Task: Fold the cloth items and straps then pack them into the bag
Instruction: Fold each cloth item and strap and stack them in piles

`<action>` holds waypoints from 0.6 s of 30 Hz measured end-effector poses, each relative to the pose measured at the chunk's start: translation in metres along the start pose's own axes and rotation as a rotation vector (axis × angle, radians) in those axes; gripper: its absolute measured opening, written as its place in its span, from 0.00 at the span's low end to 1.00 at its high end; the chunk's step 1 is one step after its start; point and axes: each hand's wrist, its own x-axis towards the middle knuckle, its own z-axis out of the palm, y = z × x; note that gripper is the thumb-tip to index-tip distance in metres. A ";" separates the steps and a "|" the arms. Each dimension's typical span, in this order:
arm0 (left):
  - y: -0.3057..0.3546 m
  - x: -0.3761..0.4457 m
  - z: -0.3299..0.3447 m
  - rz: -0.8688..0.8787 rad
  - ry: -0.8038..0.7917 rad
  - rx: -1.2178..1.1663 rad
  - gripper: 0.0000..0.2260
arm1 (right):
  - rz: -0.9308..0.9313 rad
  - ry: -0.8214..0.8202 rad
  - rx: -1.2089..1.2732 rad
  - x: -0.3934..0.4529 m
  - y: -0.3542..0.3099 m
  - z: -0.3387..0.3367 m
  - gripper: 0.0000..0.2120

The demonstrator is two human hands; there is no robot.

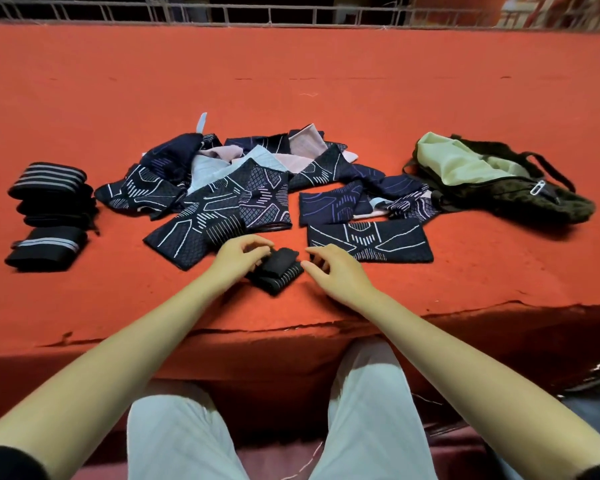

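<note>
Left hand (238,256) is pinching the folded strap (278,270) near the table (326,81) edge. Right hand (329,268) is hovering beside the strap, fingers loosely curled, holding nothing. No readable writing.

Matt black knitted elastic strap (277,271) between both hands; beyond it, rough matt red felt-like table covering (291,81).

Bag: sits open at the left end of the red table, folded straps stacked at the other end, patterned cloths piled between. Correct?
Not quite. The head view shows the bag lying open at the right end of the red table, not the left. The folded straps are stacked at the left end, and the patterned cloths are piled between, as you said.
</note>
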 end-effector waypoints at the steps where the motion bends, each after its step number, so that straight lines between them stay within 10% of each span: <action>1: 0.001 -0.004 0.004 0.032 -0.021 0.016 0.07 | 0.033 -0.008 -0.014 0.002 -0.004 0.004 0.19; 8: -0.007 -0.022 0.020 0.081 -0.105 -0.046 0.11 | 0.279 -0.082 0.217 0.014 -0.015 0.014 0.07; 18: -0.018 0.013 -0.027 -0.039 0.412 0.474 0.21 | 0.586 0.030 0.607 0.007 -0.007 -0.022 0.18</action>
